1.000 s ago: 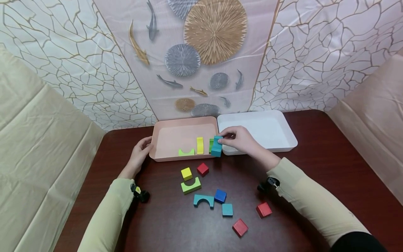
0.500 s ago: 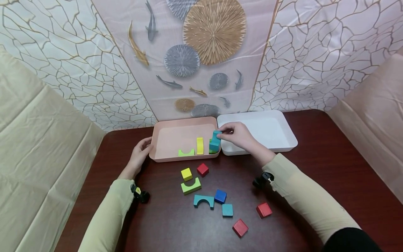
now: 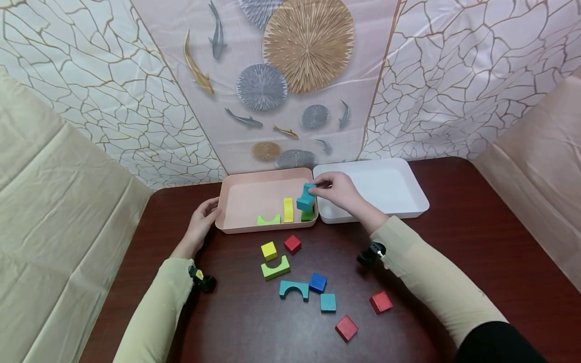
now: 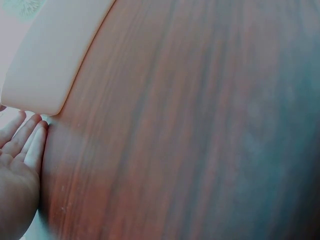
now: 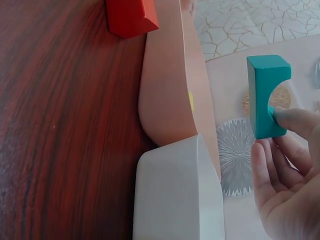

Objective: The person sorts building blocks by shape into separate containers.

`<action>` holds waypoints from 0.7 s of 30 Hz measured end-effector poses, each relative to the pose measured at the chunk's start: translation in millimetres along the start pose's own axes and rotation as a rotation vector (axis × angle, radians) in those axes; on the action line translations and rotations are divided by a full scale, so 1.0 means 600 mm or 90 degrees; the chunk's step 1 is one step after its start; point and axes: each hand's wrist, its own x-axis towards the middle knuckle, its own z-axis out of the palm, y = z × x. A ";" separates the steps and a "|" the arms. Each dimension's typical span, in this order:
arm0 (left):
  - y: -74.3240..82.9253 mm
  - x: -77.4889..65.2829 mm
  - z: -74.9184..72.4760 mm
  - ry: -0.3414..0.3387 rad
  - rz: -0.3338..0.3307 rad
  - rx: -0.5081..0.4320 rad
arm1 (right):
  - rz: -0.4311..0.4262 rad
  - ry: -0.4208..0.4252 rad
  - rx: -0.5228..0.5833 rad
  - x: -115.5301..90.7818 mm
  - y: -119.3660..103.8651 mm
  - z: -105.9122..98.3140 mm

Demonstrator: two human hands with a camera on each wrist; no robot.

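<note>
My right hand [image 3: 340, 190] pinches a teal arch block [image 3: 306, 198] between thumb and fingers, above the right end of the pink tray [image 3: 247, 194]. In the right wrist view this arch block [image 5: 259, 100] stands on end, its half-round notch towards the thumb. Below it in the tray sits a green block [image 3: 307, 216], partly hidden. Also inside are a yellow block [image 3: 288, 210] and a lime arch block [image 3: 269, 221], notch up. At the tray's left end rests my left hand [image 3: 200, 222]; the left wrist view shows its straight fingers [image 4: 36, 145] touching the tray.
A white tray [image 3: 376, 186] adjoins the pink one on the right. Nearer on the dark table lie a yellow cube [image 3: 269, 250], several red cubes [image 3: 292, 244], a lime arch block [image 3: 275, 268], another teal arch block [image 3: 294, 289], a blue cube [image 3: 317, 283] and a teal cube [image 3: 328, 303].
My right hand has carried the teal arch block left and farther back, from the pink tray's front right corner to over its right end. The left hand has stayed in place.
</note>
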 end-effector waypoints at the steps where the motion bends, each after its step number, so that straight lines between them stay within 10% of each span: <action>1: -0.001 0.000 0.000 0.000 -0.001 0.001 | 0.001 0.001 0.003 0.001 -0.001 0.001; 21: -0.002 0.002 0.000 0.000 0.005 0.004 | 0.046 0.056 0.003 0.032 0.003 0.038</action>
